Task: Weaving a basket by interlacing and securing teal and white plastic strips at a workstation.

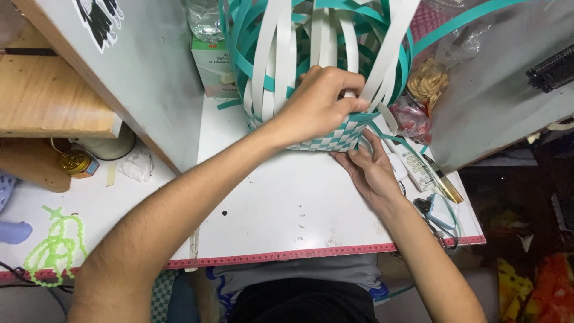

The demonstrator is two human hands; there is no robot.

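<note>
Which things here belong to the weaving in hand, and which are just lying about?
In hand: woven basket, its loose white and teal strips, left hand, right hand.

Lying about: remote control, green bead string, gold-lidded jar, plastic bottle.

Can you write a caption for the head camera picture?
Two hands, left and right, weave a teal-and-white strip basket on a white table.

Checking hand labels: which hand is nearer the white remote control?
Right. The right hand lies beside the remote control; the left hand grips the woven basket farther away.
</note>
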